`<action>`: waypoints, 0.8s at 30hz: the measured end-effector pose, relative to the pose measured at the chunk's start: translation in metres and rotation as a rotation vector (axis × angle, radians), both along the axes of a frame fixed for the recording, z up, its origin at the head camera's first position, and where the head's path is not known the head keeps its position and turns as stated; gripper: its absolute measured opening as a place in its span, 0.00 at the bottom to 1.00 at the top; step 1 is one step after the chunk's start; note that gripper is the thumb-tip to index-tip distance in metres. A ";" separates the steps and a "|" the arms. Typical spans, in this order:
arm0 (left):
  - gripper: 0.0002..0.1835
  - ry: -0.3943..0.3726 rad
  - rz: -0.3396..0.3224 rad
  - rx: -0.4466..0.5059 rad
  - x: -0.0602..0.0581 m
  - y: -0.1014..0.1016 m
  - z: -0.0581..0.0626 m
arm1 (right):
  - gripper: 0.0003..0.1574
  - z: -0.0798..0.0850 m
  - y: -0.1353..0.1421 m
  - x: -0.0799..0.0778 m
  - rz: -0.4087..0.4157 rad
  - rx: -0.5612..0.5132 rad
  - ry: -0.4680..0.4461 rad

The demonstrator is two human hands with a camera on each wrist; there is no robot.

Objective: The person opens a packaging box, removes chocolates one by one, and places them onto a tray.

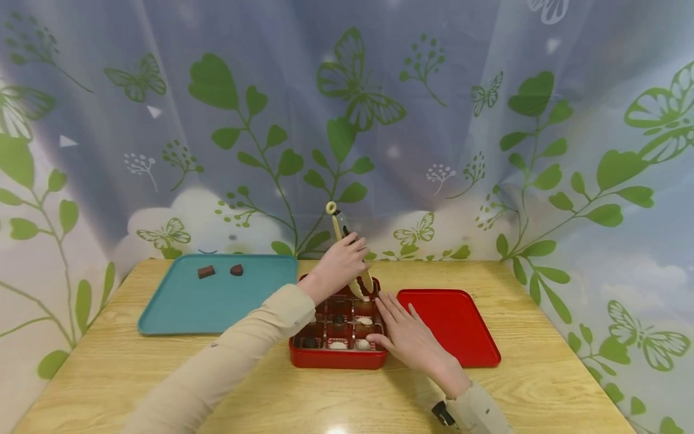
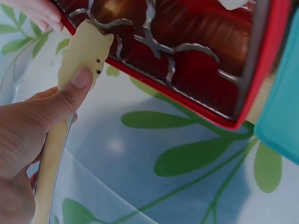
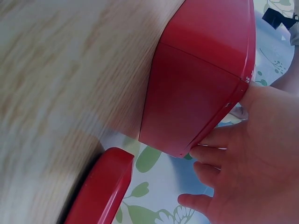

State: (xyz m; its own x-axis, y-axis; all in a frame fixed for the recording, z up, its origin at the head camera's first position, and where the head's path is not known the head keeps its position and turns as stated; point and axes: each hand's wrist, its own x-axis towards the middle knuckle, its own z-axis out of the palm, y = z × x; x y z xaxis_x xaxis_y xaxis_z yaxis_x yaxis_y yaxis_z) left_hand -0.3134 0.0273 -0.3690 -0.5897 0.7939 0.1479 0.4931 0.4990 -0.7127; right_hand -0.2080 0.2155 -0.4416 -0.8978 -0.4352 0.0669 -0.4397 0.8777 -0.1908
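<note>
A left hand [image 1: 340, 263] wraps its fingers around a pair of pale yellow tongs [image 2: 81, 51], thumb pressed on the flat outer face, while the right hand [image 1: 409, 333], fingers straight and slightly parted, touches the right rim of a red box [image 1: 338, 360]. The tongs' tips point down over the far right compartments of the box, their ringed end tilting up toward the curtain [image 1: 347, 120]; whether the tips grip anything cannot be told. Below the left hand, pale candies [image 1: 363, 344] and dark candies [image 1: 310, 343] sit in the divided compartments, the near row holding one dark and two pale. The left forearm reaches diagonally in from the lower left, passing over the near right part of a teal tray [image 1: 238, 307]; the right forearm angles in from the lower right, a black strap [image 1: 443, 414] at its cuff. The box stands between the teal tray, just beside its left edge, and a red tray [image 1: 455, 325] near its right. Two brown chocolates [image 1: 206, 272] lie apart on the teal tray's far side. Wood grain stretches across the worktop [image 1: 260, 386] before the box; behind hangs the leaf-and-butterfly curtain.
</note>
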 end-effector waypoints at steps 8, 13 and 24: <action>0.15 -0.004 -0.008 -0.034 -0.003 0.011 -0.007 | 0.52 0.000 0.000 0.000 -0.002 0.012 -0.008; 0.13 -0.017 0.015 0.009 0.000 0.011 -0.011 | 0.52 0.001 0.001 0.001 -0.010 0.022 -0.003; 0.14 -0.021 0.038 0.084 0.004 0.001 -0.008 | 0.51 0.002 -0.001 0.001 -0.005 0.017 0.005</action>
State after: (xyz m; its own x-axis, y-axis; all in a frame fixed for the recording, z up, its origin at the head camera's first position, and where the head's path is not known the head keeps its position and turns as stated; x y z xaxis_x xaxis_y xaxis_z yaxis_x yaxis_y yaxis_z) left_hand -0.3099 0.0283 -0.3767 -0.6229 0.7562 0.2003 0.4871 0.5753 -0.6570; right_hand -0.2073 0.2145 -0.4400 -0.8995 -0.4322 0.0636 -0.4364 0.8829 -0.1734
